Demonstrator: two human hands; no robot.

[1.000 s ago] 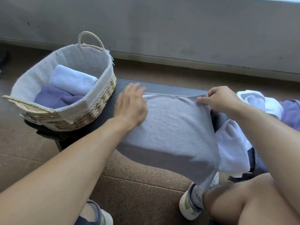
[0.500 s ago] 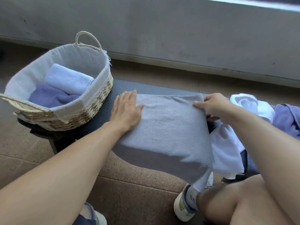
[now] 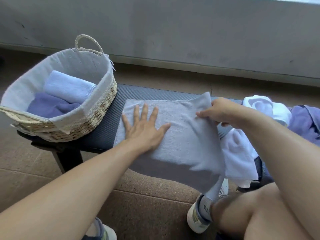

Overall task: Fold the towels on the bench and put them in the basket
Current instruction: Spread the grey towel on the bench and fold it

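A light grey towel (image 3: pixel 187 141) lies across the dark bench (image 3: pixel 107 122) and hangs over its near edge. My left hand (image 3: pixel 145 125) presses flat on the towel's left half, fingers spread. My right hand (image 3: pixel 220 111) pinches the towel's far right corner and lifts it a little off the bench. At the bench's left end stands a woven basket (image 3: pixel 97 108) with a cloth lining. Inside it lie a folded pale blue towel (image 3: pixel 69 87) and a purple towel (image 3: pixel 50 106).
Right of the grey towel a white towel (image 3: pixel 240 153) and a purple towel (image 3: pixel 303 123) lie in a loose heap on the bench. Behind the bench runs a grey wall (image 3: pixel 173 32). My knee (image 3: pixel 259 213) and shoes (image 3: pixel 199 217) are below the bench's near edge.
My left hand slid right and toward me onto the towel and now lies flat with spread fingers. My right hand has raised the far right corner, and the towel's left edge shifted right.
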